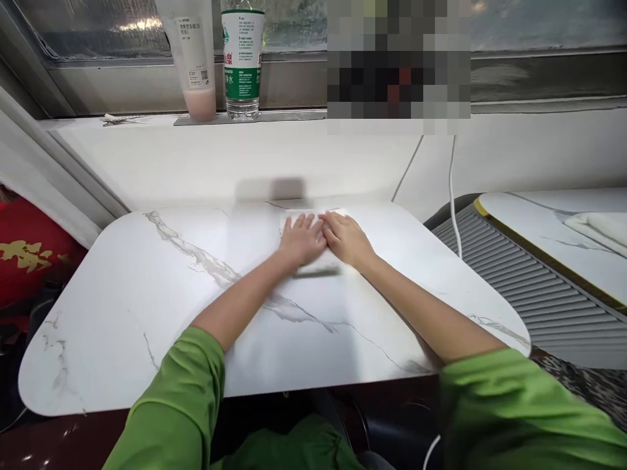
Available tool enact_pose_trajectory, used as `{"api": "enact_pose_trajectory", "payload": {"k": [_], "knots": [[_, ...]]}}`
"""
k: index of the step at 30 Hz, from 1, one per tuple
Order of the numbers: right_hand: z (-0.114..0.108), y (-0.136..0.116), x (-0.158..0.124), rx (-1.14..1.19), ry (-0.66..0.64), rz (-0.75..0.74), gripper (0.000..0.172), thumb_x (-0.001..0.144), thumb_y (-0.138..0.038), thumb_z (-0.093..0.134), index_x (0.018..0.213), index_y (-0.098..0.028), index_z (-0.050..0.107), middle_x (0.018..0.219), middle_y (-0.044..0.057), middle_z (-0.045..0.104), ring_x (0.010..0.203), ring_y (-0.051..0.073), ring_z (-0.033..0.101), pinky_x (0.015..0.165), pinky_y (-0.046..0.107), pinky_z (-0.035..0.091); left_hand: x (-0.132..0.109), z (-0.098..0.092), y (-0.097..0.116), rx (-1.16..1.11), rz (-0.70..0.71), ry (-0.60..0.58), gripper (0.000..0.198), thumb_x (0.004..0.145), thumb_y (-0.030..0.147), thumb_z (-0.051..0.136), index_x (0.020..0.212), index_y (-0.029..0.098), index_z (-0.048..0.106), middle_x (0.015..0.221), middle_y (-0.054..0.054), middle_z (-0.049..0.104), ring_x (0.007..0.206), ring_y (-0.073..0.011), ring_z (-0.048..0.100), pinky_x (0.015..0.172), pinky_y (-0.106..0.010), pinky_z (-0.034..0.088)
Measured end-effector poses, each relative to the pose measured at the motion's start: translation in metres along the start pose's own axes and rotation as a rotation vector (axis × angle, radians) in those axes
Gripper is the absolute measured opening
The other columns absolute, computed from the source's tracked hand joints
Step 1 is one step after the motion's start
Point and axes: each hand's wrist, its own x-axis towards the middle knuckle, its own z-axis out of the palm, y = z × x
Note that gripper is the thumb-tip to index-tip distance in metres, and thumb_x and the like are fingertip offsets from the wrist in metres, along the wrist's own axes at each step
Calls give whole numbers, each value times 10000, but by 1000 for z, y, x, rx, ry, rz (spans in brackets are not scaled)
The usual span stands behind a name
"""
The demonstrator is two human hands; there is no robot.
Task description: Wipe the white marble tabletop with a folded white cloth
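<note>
A folded white cloth lies on the white marble-patterned table, near its far edge. My left hand rests flat on the cloth with the fingers stretched forward and apart. Beside it, my right hand presses down on the cloth's right part, palm down and fingers extended. The two hands touch at the fingertips and hide much of the cloth. Its near edge is slightly blurred.
On the window ledge stand a plastic cup with a little pink drink and a water bottle. A white cable hangs down the wall. To the right is another table; a red cloth item is at left.
</note>
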Motion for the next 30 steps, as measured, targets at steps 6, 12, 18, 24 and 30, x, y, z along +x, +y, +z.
{"api": "enact_pose_trajectory", "payload": {"k": [6,12,18,24,30], "knots": [[25,-15,70,78,54,-55,448,858,-196,310,1219,-133,567,1280,140,604,1201,255,522,1059,450,340,31,-12,-53,17,-76,67,528,971,370,237,1460,189,320,1546,-58,292,1432,-225,214,1172,-467,129],[23,-20,55,92,30,-33,475,893,-211,279,1285,-106,526,1368,141,541,1305,241,440,1104,452,292,18,-10,-47,30,-109,72,528,974,381,232,1470,212,299,1554,-56,272,1439,-222,195,1171,-494,109],[10,-45,-1,88,-35,-14,510,936,-267,254,1364,-87,464,1452,146,451,1385,250,342,1145,471,239,-39,-11,-25,51,-83,33,536,985,364,241,1486,177,263,1569,-94,222,1449,-259,154,1167,-521,95],[-20,-90,-104,488,-148,94,627,958,-437,293,1524,-203,159,1553,84,269,1442,240,185,1169,545,156,-143,-21,-9,29,61,-20,517,997,396,279,1463,176,309,1566,-106,222,1453,-258,132,1169,-519,84],[-46,-97,-141,612,-368,-2,580,953,-494,334,1499,-320,250,1565,36,222,1440,270,118,1108,553,316,-203,-43,0,-16,32,-121,519,1002,350,274,1486,160,276,1569,-122,193,1458,-246,95,1178,-490,100]]}}
